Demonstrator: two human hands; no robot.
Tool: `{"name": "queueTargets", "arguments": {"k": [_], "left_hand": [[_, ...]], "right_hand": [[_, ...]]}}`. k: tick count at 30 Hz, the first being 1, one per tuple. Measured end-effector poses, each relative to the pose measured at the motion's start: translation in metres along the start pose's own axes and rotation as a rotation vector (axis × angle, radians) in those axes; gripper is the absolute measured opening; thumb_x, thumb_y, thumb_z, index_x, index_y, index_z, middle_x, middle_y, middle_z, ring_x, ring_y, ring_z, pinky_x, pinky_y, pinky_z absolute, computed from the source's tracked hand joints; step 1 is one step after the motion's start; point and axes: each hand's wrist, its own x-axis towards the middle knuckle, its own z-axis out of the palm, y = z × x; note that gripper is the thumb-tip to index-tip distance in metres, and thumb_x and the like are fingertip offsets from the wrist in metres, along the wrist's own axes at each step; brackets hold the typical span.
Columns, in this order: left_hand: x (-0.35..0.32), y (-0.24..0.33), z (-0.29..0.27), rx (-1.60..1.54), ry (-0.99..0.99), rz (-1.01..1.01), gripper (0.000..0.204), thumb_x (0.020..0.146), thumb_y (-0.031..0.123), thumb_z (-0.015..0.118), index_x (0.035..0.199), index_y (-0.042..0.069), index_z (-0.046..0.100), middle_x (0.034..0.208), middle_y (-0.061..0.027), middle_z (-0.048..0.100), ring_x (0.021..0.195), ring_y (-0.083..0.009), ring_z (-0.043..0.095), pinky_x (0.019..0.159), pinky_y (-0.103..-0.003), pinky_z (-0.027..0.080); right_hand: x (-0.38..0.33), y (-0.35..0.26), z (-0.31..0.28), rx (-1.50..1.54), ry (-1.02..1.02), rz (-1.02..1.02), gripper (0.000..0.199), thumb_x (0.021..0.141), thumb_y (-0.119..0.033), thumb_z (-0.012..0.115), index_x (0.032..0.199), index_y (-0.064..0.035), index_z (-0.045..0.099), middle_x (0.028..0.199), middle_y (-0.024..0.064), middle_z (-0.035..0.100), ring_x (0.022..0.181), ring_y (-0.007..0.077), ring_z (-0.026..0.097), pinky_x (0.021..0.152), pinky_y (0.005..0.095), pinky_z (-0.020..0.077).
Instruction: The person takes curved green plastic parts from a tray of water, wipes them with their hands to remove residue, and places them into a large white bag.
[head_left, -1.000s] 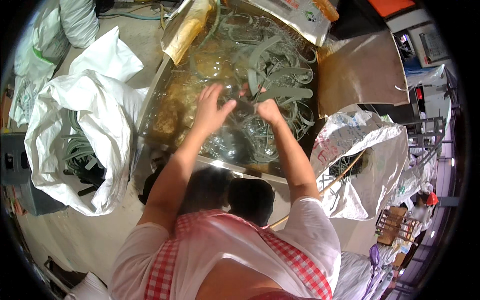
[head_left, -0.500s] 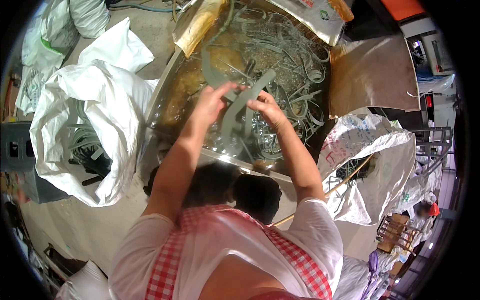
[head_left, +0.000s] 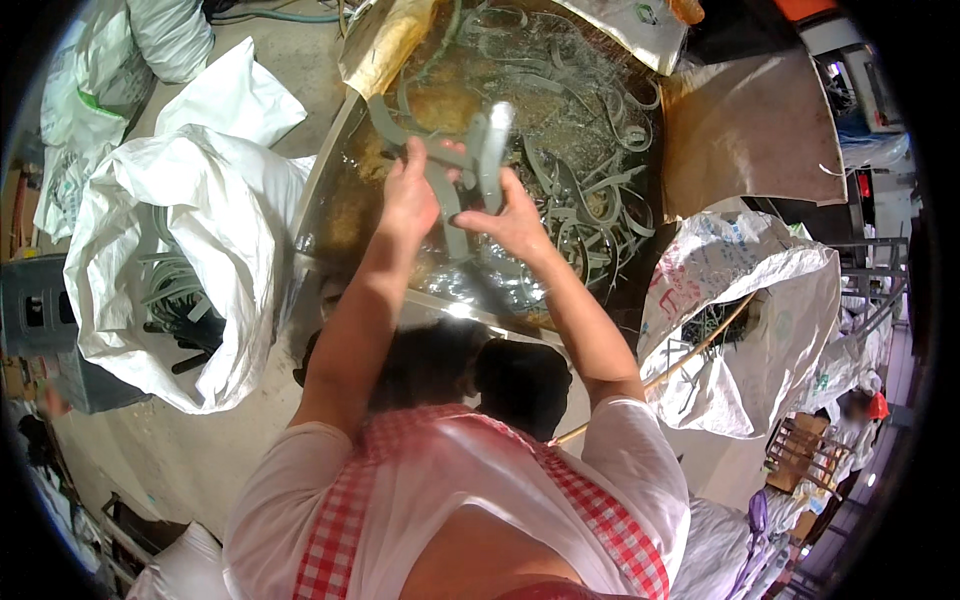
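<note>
Over a water-filled tub [head_left: 326, 165], I handle several flat, flexible grey-green strips [head_left: 491, 165]. My left hand [head_left: 408, 200] is closed round some of them, its thumb up; one strip curves off past it toward the tub's left rim, another hangs down between my hands. My right hand [head_left: 512, 220] has its thumb against the hanging strip and its forefinger beside an upright, motion-blurred one; its other fingers are partly hidden. Many more loose strips [head_left: 600, 205] lie tangled in the water, mostly on the right side.
A white woven sack [head_left: 255, 230] stands open at the left with coiled strips inside. Another open sack [head_left: 790, 340] is on the right, a thin stick [head_left: 690, 362] leaning across it. A brown board [head_left: 755, 140] rises by the tub's right edge. Dark shapes are below my arms.
My hands have turned and drawn slightly apart. The strip that crossed diagonally between them now stands more upright by my right forefinger, and my left thumb has lifted.
</note>
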Motion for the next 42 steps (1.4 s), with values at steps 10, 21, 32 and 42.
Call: {"name": "queueTargets", "arguments": {"k": [10,21,32,42], "left_hand": [[-0.009,0.007,-0.007,0.577,0.011,-0.051,0.024,0.091,0.021,0.051,0.107,0.004,0.045,0.098,-0.0134,0.058,0.09,-0.0235,0.059,0.079,-0.037,0.048],[-0.028,0.06,-0.014,2.015,-0.316,0.971,0.015,0.065,-0.001,0.059,0.075,0.01,0.061,0.092,-0.0055,0.053,0.109,-0.0233,0.048,0.099,-0.053,0.022],[-0.006,0.005,-0.002,1.128,0.039,0.497,0.061,0.078,0.002,0.058,0.134,0.004,0.034,0.125,-0.0204,0.046,0.124,-0.0307,0.038,0.106,-0.035,0.026],[-0.015,0.035,-0.028,1.009,-0.346,0.16,0.045,0.075,0.008,0.069,0.114,0.001,0.049,0.097,-0.0089,0.064,0.09,-0.0164,0.06,0.078,-0.03,0.048]], "right_hand": [[0.017,-0.006,-0.01,0.035,0.005,0.339,0.042,0.079,-0.027,0.066,0.106,0.0016,0.051,0.083,0.009,0.062,0.065,0.012,0.058,0.053,0.0261,0.0462],[0.031,-0.005,-0.069,0.531,0.066,0.548,0.023,0.085,-0.017,0.062,0.097,-0.0016,0.05,0.082,0.01,0.064,0.078,0.0181,0.063,0.068,0.0306,0.052],[0.02,-0.027,0.025,0.763,0.046,0.345,0.029,0.087,-0.014,0.059,0.108,0.0017,0.047,0.092,0.0081,0.06,0.078,0.0156,0.056,0.073,0.0288,0.0457],[0.075,-0.029,-0.041,0.527,0.24,0.506,0.027,0.094,-0.03,0.045,0.076,-0.0103,0.045,0.066,0.0012,0.051,0.053,0.0142,0.044,0.049,0.031,0.0396]]}}
